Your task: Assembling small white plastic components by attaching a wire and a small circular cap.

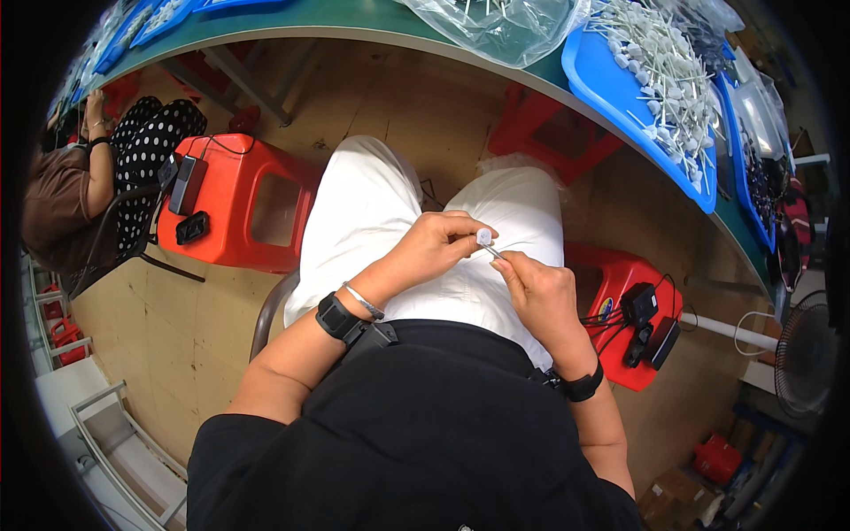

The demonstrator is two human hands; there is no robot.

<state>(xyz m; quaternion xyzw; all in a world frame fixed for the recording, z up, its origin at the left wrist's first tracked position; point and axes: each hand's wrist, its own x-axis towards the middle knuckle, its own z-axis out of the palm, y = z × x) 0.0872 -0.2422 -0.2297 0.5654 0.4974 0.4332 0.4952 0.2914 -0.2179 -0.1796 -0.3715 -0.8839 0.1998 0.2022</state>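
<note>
Black shirt cloth point(407, 442) is filling the near side, and I'm looking past it: the left hand point(431, 244) is pinching a small whitish piece point(483, 237) at its fingertips, right of the knuckles! The right hand point(542, 290) is gripping a thin rod point(494, 252), its far-left end running up to the piece. White trousers point(354, 195) are showing beneath; far right, a blue tray point(590, 75) is holding stemmed pieces point(660, 80).

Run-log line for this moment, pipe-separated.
left hand: holds white piece | right hand: holds thin rod | blue tray: on table, white pieces heaped
</note>
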